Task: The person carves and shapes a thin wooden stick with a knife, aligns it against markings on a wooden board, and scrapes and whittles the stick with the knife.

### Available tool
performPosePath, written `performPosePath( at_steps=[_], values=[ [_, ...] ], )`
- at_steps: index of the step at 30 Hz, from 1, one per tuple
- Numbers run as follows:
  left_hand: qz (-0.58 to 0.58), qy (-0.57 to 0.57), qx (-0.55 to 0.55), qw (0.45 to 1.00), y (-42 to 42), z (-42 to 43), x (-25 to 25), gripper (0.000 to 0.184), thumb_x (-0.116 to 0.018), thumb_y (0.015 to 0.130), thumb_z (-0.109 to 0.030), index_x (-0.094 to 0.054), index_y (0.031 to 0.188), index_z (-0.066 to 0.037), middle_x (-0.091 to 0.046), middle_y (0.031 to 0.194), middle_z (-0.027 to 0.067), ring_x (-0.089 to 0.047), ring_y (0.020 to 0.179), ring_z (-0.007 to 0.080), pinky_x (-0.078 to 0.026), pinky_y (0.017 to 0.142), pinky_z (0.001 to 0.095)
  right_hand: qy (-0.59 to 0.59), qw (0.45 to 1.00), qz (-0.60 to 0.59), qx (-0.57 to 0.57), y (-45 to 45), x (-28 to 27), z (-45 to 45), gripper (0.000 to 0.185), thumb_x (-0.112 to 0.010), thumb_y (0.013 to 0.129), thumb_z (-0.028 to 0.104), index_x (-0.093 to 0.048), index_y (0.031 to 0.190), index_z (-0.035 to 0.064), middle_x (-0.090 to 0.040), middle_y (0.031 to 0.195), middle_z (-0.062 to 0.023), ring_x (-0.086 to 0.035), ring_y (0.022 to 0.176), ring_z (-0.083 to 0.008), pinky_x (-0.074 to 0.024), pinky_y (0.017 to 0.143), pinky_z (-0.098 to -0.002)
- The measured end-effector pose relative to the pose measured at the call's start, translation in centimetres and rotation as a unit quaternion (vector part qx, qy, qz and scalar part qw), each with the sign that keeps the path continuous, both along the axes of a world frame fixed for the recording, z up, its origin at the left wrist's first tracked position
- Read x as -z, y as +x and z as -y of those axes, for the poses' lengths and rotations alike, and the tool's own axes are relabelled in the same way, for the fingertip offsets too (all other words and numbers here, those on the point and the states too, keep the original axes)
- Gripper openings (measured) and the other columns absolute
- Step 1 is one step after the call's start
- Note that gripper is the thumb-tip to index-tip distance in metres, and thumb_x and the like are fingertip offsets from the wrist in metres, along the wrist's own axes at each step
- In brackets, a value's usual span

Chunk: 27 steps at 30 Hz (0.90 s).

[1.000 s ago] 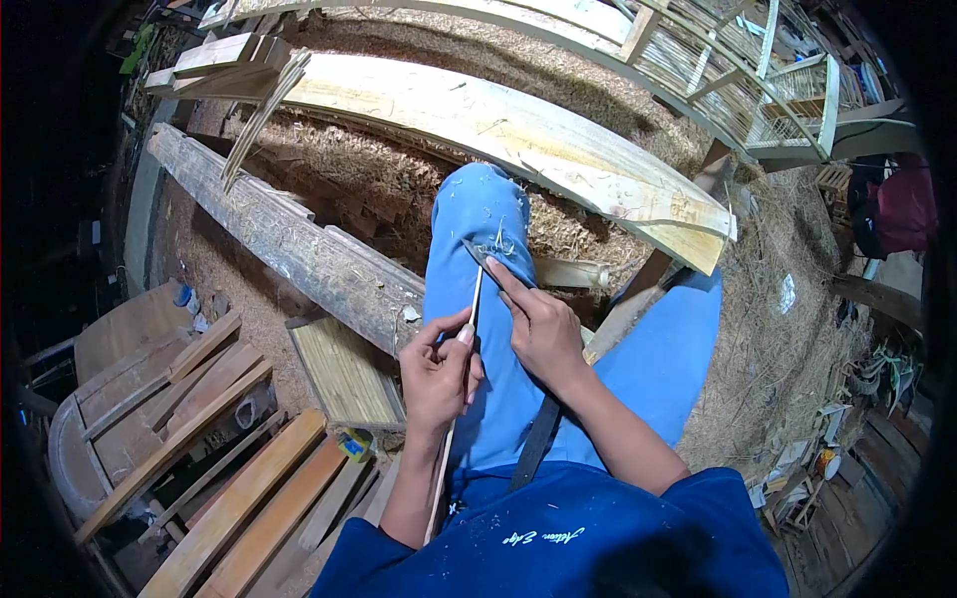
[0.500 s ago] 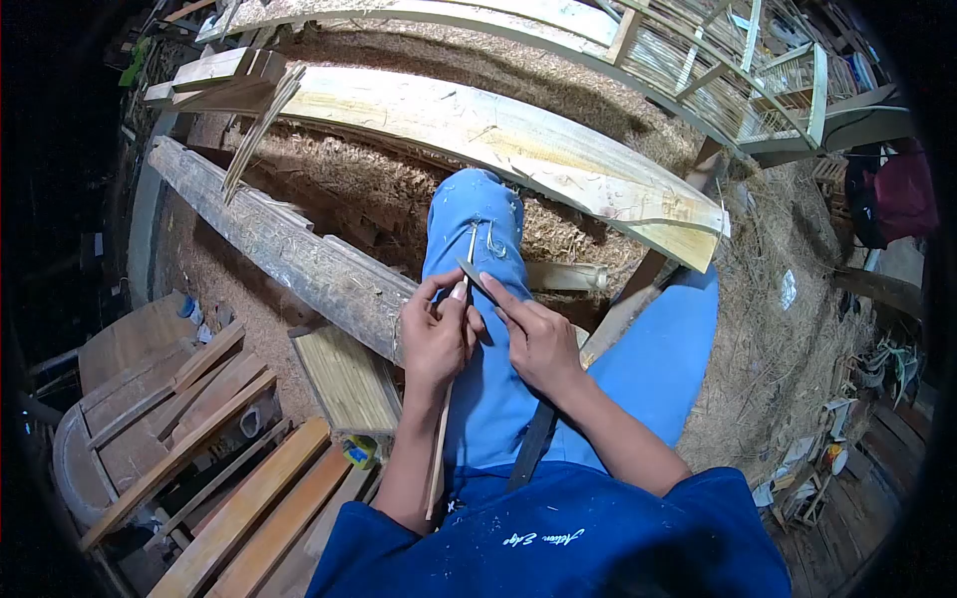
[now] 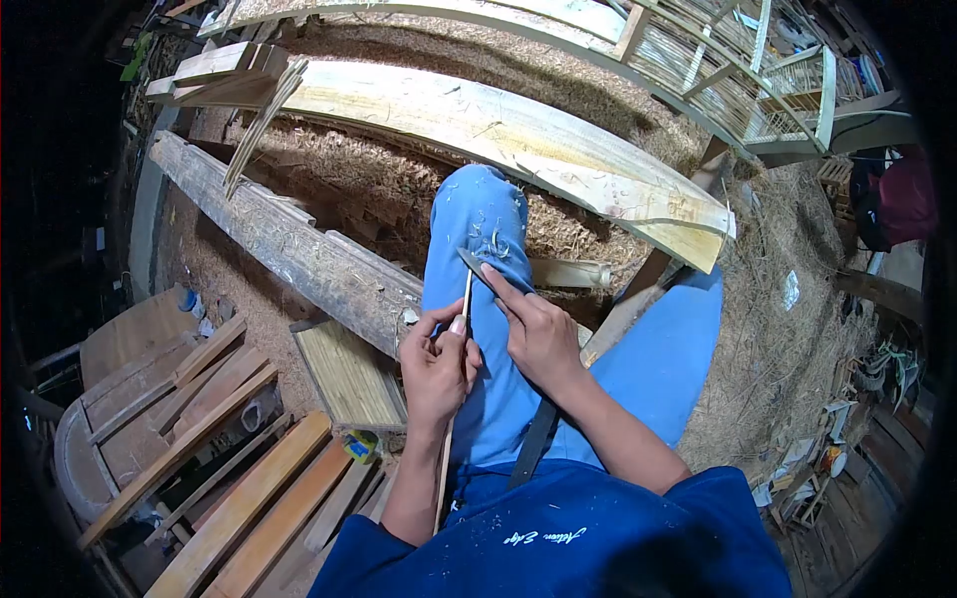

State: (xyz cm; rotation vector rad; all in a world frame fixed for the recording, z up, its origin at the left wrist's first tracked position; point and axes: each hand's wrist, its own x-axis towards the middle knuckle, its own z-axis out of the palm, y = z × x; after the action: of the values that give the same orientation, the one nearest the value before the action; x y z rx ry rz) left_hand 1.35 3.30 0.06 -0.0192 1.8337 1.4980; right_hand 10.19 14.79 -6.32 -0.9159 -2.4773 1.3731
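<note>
Knife (image 3: 472,262) gripped in right hand (image 3: 543,334), strip (image 3: 469,289) pinched in left hand (image 3: 436,364), both over thigh (image 3: 501,404); overpressing could slip blade into thigh.

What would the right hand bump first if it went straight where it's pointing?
Probably the blue trouser leg just ahead, though the depth between it and the right hand is unclear.

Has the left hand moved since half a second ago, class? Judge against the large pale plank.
Yes: the left hand has drawn back toward the shirt, away from the plank.
</note>
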Motion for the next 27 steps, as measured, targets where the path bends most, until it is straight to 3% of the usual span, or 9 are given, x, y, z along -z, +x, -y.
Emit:
performPosePath(
  at_steps=[5,12,23,27],
  values=[
    [0.020,-0.001,-0.003,1.000,1.1,0.7,-0.4,0.024,-0.057,0.100,-0.007,-0.058,0.121,0.004,-0.064,0.065,0.0063,-0.045,0.040,0.0045,-0.032,0.035,0.0206,-0.007,1.000,-0.009,0.014,0.0,0.2,-0.4,0.055,-0.058,0.096,0.020,-0.047,0.145,0.0422,-0.062,0.075,-0.0170,-0.066,0.071,-0.0405,-0.0525,0.062,-0.0527],
    [-0.002,-0.001,-0.014,1.000,-1.7,-2.7,0.3,0.024,-0.058,0.100,-0.009,-0.057,0.120,0.004,-0.066,0.068,0.0082,-0.049,0.039,0.0075,-0.034,0.034,0.0227,-0.036,0.998,-0.045,-0.025,1.0,-0.3,0.0,0.055,-0.058,0.095,0.018,-0.048,0.145,0.0377,-0.061,0.073,-0.0178,-0.065,0.070,-0.0399,-0.0521,0.063,-0.0514],
    [-0.021,-0.008,-0.012,1.000,-0.5,-1.6,0.2,0.024,-0.056,0.100,-0.009,-0.062,0.119,0.004,-0.060,0.060,0.0035,-0.044,0.038,0.0056,-0.032,0.033,0.0213,-0.018,1.000,-0.023,-0.009,0.2,-0.1,0.0,0.055,-0.058,0.095,0.017,-0.049,0.145,0.0373,-0.061,0.074,-0.0177,-0.065,0.071,-0.0394,-0.0518,0.063,-0.0514],
    [-0.020,-0.012,-0.015,1.000,0.4,-0.3,0.0,0.024,-0.056,0.100,-0.009,-0.062,0.119,0.004,-0.059,0.060,0.0033,-0.044,0.038,0.0051,-0.032,0.033,0.0211,-0.027,1.000,0.003,-0.007,0.0,-0.8,-0.2,0.056,-0.060,0.092,0.009,-0.053,0.143,0.0323,-0.066,0.081,-0.0208,-0.067,0.074,-0.0389,-0.0522,0.065,-0.0482]
  ],
)
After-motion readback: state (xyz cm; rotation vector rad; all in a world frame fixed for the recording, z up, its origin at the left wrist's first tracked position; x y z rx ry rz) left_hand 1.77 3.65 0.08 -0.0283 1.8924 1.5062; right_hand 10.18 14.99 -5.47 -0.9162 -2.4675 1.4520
